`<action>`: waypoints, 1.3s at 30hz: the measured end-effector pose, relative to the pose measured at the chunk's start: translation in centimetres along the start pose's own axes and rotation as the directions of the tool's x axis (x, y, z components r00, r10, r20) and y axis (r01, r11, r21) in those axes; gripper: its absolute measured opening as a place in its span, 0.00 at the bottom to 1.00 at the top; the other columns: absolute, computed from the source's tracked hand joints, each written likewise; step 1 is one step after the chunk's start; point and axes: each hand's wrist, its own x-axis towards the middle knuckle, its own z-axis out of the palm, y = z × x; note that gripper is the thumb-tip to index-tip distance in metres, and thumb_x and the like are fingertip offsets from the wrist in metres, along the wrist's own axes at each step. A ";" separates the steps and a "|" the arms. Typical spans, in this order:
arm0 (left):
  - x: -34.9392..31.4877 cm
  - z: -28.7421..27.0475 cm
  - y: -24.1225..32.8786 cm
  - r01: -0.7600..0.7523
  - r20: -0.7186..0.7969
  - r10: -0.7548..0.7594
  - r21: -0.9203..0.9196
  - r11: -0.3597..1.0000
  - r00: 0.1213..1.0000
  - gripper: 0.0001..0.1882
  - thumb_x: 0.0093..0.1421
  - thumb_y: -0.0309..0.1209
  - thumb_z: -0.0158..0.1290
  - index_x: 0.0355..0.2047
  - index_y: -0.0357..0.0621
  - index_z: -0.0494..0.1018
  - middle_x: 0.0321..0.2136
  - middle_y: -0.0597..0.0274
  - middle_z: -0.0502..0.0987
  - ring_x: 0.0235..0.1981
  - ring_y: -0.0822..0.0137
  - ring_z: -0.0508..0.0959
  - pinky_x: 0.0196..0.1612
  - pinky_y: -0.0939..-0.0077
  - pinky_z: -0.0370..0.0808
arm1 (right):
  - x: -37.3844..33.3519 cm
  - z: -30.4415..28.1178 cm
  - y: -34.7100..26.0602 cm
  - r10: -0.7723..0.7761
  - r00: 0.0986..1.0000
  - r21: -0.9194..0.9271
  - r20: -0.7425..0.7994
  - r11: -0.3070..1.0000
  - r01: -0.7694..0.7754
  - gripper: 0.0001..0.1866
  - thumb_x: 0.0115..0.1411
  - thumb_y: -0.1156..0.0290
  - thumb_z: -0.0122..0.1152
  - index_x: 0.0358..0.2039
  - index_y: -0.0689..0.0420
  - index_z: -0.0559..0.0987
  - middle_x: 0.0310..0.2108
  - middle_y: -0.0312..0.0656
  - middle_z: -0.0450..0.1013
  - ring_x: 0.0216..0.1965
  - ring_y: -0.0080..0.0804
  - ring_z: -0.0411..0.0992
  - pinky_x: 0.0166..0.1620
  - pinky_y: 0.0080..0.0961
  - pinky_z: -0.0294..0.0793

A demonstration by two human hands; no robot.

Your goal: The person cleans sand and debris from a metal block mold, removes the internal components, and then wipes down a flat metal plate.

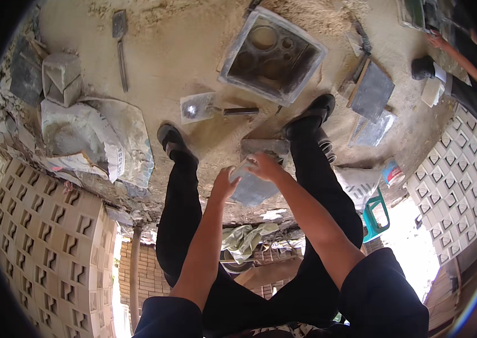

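Observation:
A flat grey board [254, 191] lies on the ground between my legs, dusty and with a pale upper edge. My right hand [266, 168] is at its far edge, with bent fingers closed on the rim. At the board's left corner is my left hand [225, 184], thumb and fingers apart and nothing visible in them. Just beyond the right hand sits another grey slab [258, 146], partly covered by that hand. Farther out, a trowel [199, 108] with a shiny square blade and dark handle rests on the sandy floor.
Ahead stands a square grey mould [233, 67] with round shapes inside. A long-handled tool [121, 56] and an open sack of powder [75, 132] are at left. Dark boards [372, 90] lie at right, near a co-worker's arm [466, 62]. Stacked blocks [47, 236] flank me.

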 end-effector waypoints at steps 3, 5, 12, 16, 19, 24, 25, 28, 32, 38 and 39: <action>-0.1 1.4 -0.8 0.099 -0.019 -0.099 0.014 0.995 0.995 0.22 0.55 0.35 0.61 0.48 0.39 0.72 0.43 0.46 0.74 0.44 0.44 0.75 0.48 0.56 0.72 | 1.2 0.3 -0.5 0.085 0.987 0.002 0.140 0.996 -0.086 0.18 0.60 0.58 0.59 0.43 0.58 0.79 0.33 0.54 0.75 0.41 0.51 0.74 0.45 0.45 0.71; 0.1 1.4 -0.2 0.125 -0.053 -0.122 0.061 0.990 0.991 0.20 0.55 0.35 0.61 0.46 0.40 0.73 0.41 0.47 0.74 0.41 0.45 0.76 0.45 0.55 0.72 | 1.2 -0.2 -1.8 0.113 0.977 -0.016 0.182 0.994 -0.112 0.17 0.60 0.59 0.59 0.43 0.58 0.78 0.34 0.55 0.75 0.42 0.53 0.73 0.45 0.46 0.70; 0.0 0.6 0.5 0.077 -0.108 -0.063 0.123 0.989 0.992 0.16 0.55 0.36 0.62 0.42 0.44 0.76 0.38 0.51 0.76 0.39 0.48 0.78 0.42 0.58 0.74 | 0.1 0.4 -2.5 -0.089 0.992 -0.010 0.084 0.996 0.090 0.14 0.61 0.64 0.57 0.41 0.60 0.78 0.36 0.56 0.74 0.42 0.56 0.71 0.46 0.47 0.69; -0.6 -0.9 1.1 0.150 -0.003 -0.150 0.080 0.986 0.989 0.16 0.56 0.38 0.61 0.42 0.44 0.76 0.39 0.53 0.76 0.40 0.49 0.78 0.43 0.60 0.74 | 0.4 0.8 -2.5 -0.198 0.974 -0.131 0.106 0.969 0.212 0.13 0.61 0.66 0.55 0.40 0.61 0.78 0.36 0.55 0.74 0.42 0.56 0.71 0.47 0.47 0.69; -0.8 -1.4 1.5 0.179 0.006 -0.179 0.050 0.983 0.984 0.15 0.57 0.39 0.60 0.41 0.45 0.76 0.38 0.52 0.76 0.41 0.50 0.78 0.43 0.60 0.74 | 0.3 0.4 -2.7 -0.197 0.973 -0.138 0.117 0.967 0.213 0.12 0.60 0.66 0.56 0.39 0.61 0.78 0.36 0.54 0.74 0.42 0.55 0.71 0.47 0.47 0.69; -0.7 -1.4 1.4 0.184 0.082 -0.193 0.108 0.977 0.978 0.19 0.59 0.40 0.57 0.47 0.43 0.73 0.42 0.49 0.77 0.46 0.50 0.77 0.48 0.59 0.72 | -1.1 -1.2 -5.5 -0.110 0.993 -0.232 0.042 0.966 0.117 0.10 0.59 0.67 0.56 0.34 0.60 0.78 0.38 0.53 0.73 0.43 0.55 0.72 0.46 0.46 0.70; -0.4 -2.0 2.2 0.186 0.105 -0.196 0.099 0.978 0.975 0.21 0.59 0.40 0.56 0.49 0.42 0.72 0.43 0.49 0.77 0.47 0.50 0.76 0.49 0.58 0.72 | -1.2 -1.9 -5.9 -0.105 0.994 -0.274 -0.007 0.957 0.099 0.10 0.58 0.66 0.56 0.33 0.60 0.78 0.38 0.53 0.73 0.43 0.54 0.72 0.46 0.46 0.71; -1.2 -4.9 4.7 0.154 0.139 -0.172 0.133 0.979 0.975 0.25 0.58 0.40 0.57 0.53 0.41 0.70 0.47 0.46 0.76 0.49 0.49 0.75 0.51 0.59 0.71 | -2.5 -4.5 -8.4 -0.032 0.991 -0.333 -0.133 0.943 -0.015 0.10 0.57 0.66 0.56 0.32 0.60 0.77 0.37 0.52 0.74 0.43 0.52 0.73 0.46 0.46 0.71; -3.7 -11.7 8.7 -0.137 -0.014 0.140 0.140 0.981 0.990 0.24 0.58 0.38 0.56 0.53 0.42 0.70 0.47 0.45 0.75 0.50 0.47 0.75 0.53 0.59 0.70 | -6.1 -8.6 -14.5 0.072 0.905 -0.204 -0.418 0.964 -0.172 0.11 0.58 0.66 0.55 0.35 0.59 0.78 0.35 0.52 0.75 0.43 0.52 0.73 0.46 0.44 0.72; -9.9 -19.3 11.3 -0.146 -0.047 0.154 0.154 0.977 0.987 0.23 0.59 0.40 0.53 0.51 0.42 0.70 0.47 0.45 0.76 0.49 0.47 0.75 0.52 0.57 0.71 | -12.3 -6.9 -21.6 0.203 0.758 0.174 -0.620 0.978 -0.120 0.14 0.58 0.62 0.56 0.37 0.60 0.79 0.36 0.55 0.77 0.42 0.54 0.74 0.46 0.42 0.73; -11.2 -19.8 11.3 -0.098 -0.012 0.102 0.192 0.976 0.995 0.23 0.59 0.41 0.53 0.52 0.42 0.70 0.47 0.44 0.75 0.50 0.47 0.75 0.52 0.55 0.71 | -12.9 -5.8 -21.7 0.198 0.751 0.153 -0.630 0.980 -0.129 0.14 0.58 0.62 0.56 0.36 0.60 0.79 0.36 0.55 0.77 0.43 0.53 0.75 0.46 0.42 0.73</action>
